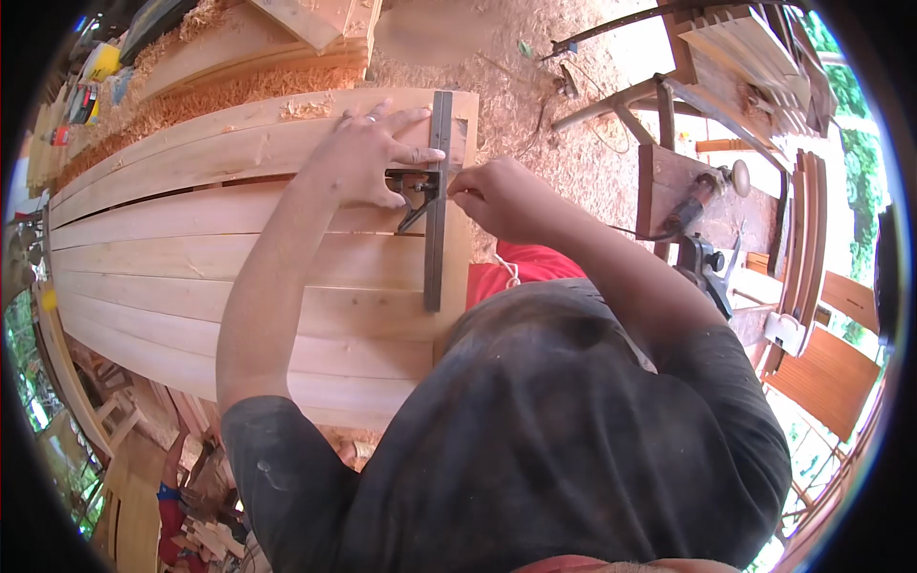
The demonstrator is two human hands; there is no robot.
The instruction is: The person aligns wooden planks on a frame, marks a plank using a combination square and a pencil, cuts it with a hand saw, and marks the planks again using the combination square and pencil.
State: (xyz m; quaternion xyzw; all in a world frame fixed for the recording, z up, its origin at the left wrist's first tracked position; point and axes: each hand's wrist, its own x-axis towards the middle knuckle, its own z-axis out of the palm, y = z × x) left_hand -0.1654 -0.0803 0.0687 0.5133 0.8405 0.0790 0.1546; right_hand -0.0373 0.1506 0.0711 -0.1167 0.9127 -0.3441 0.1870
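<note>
Several pale wooden boards [248,256] lie side by side in front of me. Across their right end rests a dark metal combination square [436,258], its blade running up and down in the view and its head on the left side of the blade. My left hand [373,153] is spread flat on the boards, fingers apart, with the thumb and a finger against the square. At the blade's right edge is my right hand [487,196], its fingers pinched together; whatever they hold is too small to make out.
Wood shavings [497,105] cover the ground beyond the boards. At the right, a power tool [693,205] and a hand plane [705,267] lie near a wooden stand [659,172]. More planks [258,67] are stacked at the upper left, beside a yellow item [101,62].
</note>
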